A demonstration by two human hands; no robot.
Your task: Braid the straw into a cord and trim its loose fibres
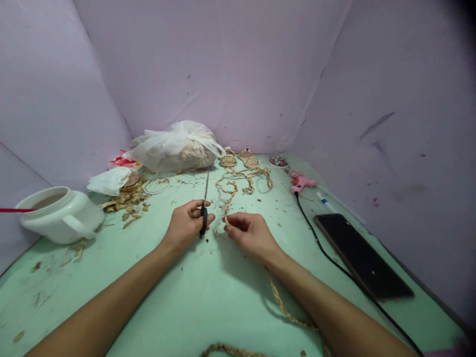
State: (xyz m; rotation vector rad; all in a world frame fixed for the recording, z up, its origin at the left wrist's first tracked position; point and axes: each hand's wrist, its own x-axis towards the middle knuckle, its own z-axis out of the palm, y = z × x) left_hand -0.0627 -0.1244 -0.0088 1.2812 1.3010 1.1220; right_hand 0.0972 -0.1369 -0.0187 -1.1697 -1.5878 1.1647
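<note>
My left hand (pixel 188 224) is closed around the black handle of a pair of scissors (pixel 205 198), whose blades point away across the green table (pixel 208 292). My right hand (pixel 250 234) pinches a braided straw rope (pixel 238 186). The rope winds off toward the back of the table. Another stretch of it passes under my right forearm toward the near edge (pixel 286 312). The two hands lie close together at the table's middle.
A white plastic jug (pixel 59 214) stands at the left, with straw scraps (pixel 128 201) and a white plastic bag (pixel 174 146) behind. A pink glue gun (pixel 301 182) with its black cable (pixel 323 250) and a dark phone (pixel 362 255) lie at the right. Purple cloth walls surround the table.
</note>
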